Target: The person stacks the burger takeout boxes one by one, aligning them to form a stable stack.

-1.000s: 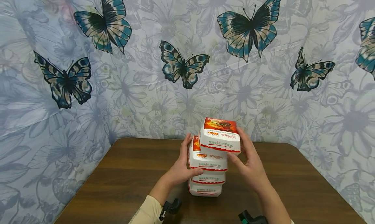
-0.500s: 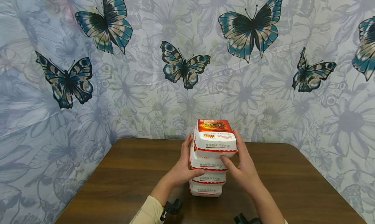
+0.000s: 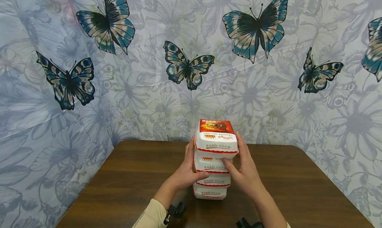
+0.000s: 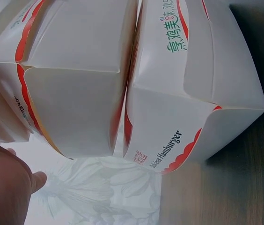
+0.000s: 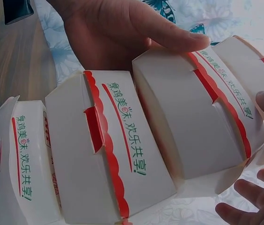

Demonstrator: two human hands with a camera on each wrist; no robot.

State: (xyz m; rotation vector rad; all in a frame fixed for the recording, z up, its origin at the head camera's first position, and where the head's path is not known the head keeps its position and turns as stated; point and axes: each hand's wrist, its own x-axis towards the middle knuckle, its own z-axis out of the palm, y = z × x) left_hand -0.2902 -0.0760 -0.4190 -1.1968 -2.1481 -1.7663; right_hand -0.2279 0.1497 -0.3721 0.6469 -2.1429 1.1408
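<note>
Several white paper hamburger boxes with red wavy edges stand in one stack. The top hamburger box point(image 3: 216, 145), with a burger picture on its lid, sits fairly square on those below. My right hand point(image 3: 244, 175) grips it at the right, thumb on the front near its lower edge and fingers along the side. Around the left side of the lower hamburger boxes point(image 3: 213, 181) my left hand point(image 3: 183, 171) holds the stack, its thumb across the front. In the right wrist view that left thumb presses a middle box point(image 5: 197, 117). Most left fingers are hidden behind the stack.
The stack stands on a dark brown wooden table point(image 3: 134, 175). Behind the table's far edge hangs a pale flowered cloth point(image 3: 143, 115) with printed butterflies. A black wrist device point(image 3: 175, 211) sits on the left forearm.
My right hand has brought the top hamburger box leftward, from overhanging the stack's right side to sitting over the boxes below. The left hand has stayed nearly in place.
</note>
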